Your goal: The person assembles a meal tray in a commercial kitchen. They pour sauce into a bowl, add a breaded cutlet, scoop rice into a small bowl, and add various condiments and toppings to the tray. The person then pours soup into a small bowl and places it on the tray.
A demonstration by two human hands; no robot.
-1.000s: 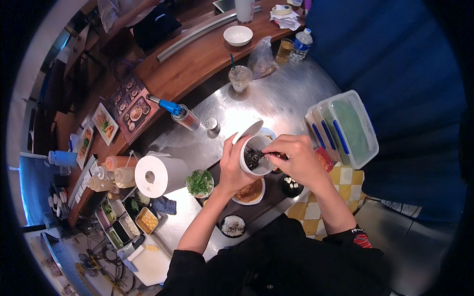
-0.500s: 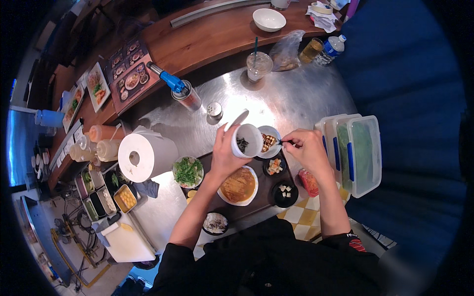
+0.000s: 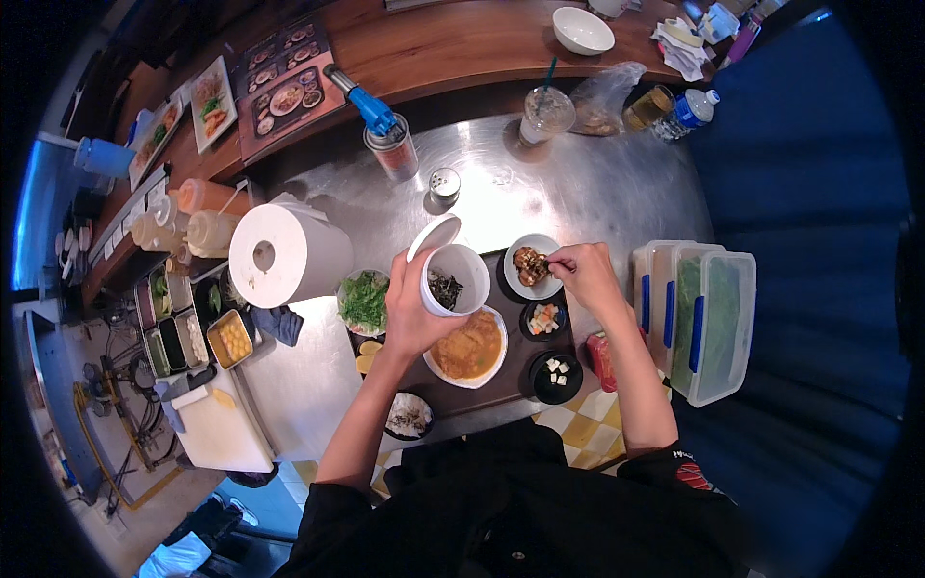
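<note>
My left hand (image 3: pixel 412 313) is wrapped round a white plastic tub (image 3: pixel 469 266), tilted so that dark seaweed-like shreds (image 3: pixel 444 290) show inside. Its white lid (image 3: pixel 435 235) stands up at the rim. My right hand (image 3: pixel 584 274) pinches at the edge of a pale bowl (image 3: pixel 524 285), fingertips over browned, glazed pieces of food (image 3: pixel 531 265) with dark bits on top. What the fingertips hold, if anything, is too small to make out. A bowl of orange-brown stew or curry (image 3: pixel 469 349) sits on the dark tray (image 3: pixel 511 371), below the tub.
Small black bowls hold diced vegetables (image 3: pixel 544 319) and white cubes (image 3: pixel 557 371). Shredded greens (image 3: pixel 364 302), rice (image 3: pixel 409 415) and a paper roll (image 3: pixel 289 252) are at left. A blowtorch (image 3: pixel 378 116) and shaker (image 3: pixel 444 184) stand beyond; lidded boxes (image 3: pixel 713 323) at right.
The scene has shifted slightly as the head view moved. Dark shreds that stuck out of my right fingertips no longer show clearly; dark bits now lie on the browned food. The left hand keeps the tub.
</note>
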